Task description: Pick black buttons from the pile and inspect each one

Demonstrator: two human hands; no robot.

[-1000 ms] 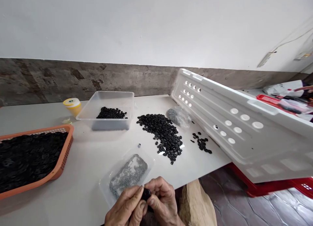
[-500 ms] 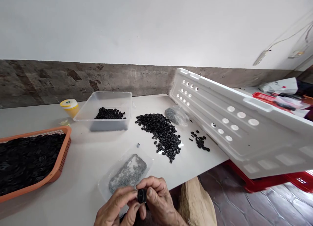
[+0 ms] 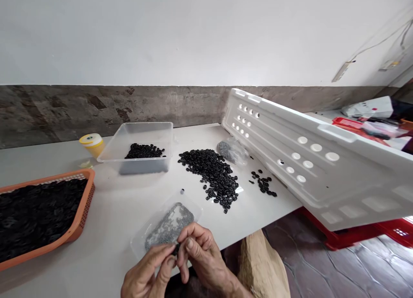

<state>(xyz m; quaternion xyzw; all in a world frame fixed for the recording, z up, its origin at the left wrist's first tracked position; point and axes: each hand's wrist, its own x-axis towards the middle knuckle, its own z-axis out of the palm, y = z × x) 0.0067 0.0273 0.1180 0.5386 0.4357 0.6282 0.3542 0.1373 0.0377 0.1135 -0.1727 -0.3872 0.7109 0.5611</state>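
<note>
Fingertip work takes place at the near edge of the desk [image 3: 122, 203], just in front of the clear bag of grey parts [image 3: 169, 225], which serves as the landmark below.

Left hand [image 3: 145, 274] and right hand [image 3: 201, 259] meet fingertip to fingertip. Between them sits a small black ring [image 3: 176, 248], mostly covered. The grip of each hand is narrow, a pinch closed on that ring; how much of the hold each hand carries cannot be told.

Handling judgement: the ring looks very light and probably rubbery, so it should flex rather than break. It is tiny and smooth, so it is likely to slip or spring away if squeezed unevenly. Hold it by its outer rim with thumb and forefinger pads, with light, even pressure.

Beyond the bag, a single loose black piece [image 3: 182, 191] lies just past its far corner. Farther back and to the right of the bag is the large pile of black rings [image 3: 213, 175], with a smaller scatter [image 3: 264, 184] to its right. A second small bag [image 3: 232, 151] lies behind that pile. Left of the landmark bag stands the orange basket [image 3: 82, 216], full of black parts. Behind the bag and slightly left is the clear tray [image 3: 138, 132] holding some rings, and a yellow tub [image 3: 93, 144] beside it. A white crate [image 3: 316, 160] leans at the far right.
</note>
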